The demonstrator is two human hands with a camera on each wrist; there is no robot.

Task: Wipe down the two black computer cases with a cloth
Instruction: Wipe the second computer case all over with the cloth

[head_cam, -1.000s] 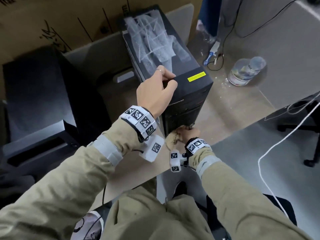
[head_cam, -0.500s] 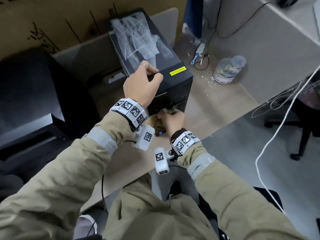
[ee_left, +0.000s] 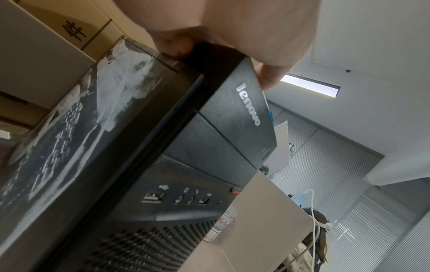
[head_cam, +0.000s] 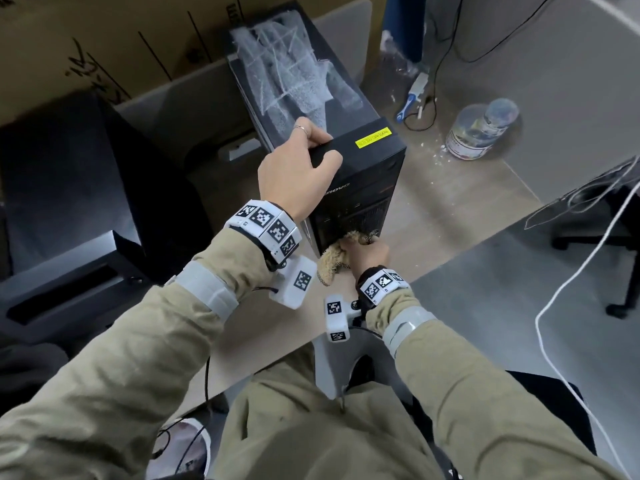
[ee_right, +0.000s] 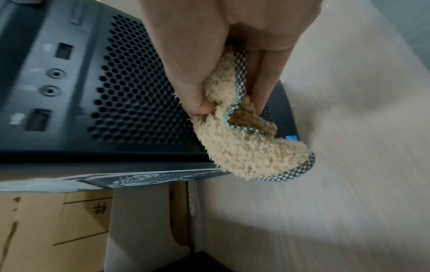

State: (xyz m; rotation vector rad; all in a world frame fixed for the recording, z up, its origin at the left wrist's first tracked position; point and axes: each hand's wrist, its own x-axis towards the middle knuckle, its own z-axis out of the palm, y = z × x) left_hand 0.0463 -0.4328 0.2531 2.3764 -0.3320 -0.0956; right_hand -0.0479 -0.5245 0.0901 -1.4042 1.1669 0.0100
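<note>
At the desk's near edge — computer case [head_cam: 360,188]: upright.
Left hand [head_cam: 298,174]: grips its top front corner — steadying.
Right hand [head_cam: 367,252]: bunches cloth [ee_right: 244,147] against lower grille, wiping.

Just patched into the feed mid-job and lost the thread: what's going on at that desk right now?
A person is wiping a black computer case that stands on the desk. The left hand grips the case's top front edge to steady it. The right hand holds a fuzzy tan cloth bunched in its fingers against the bottom of the perforated front panel. White smears show on the case's side. A second black case sits to the left, untouched. A plastic bottle lies further back.
</note>
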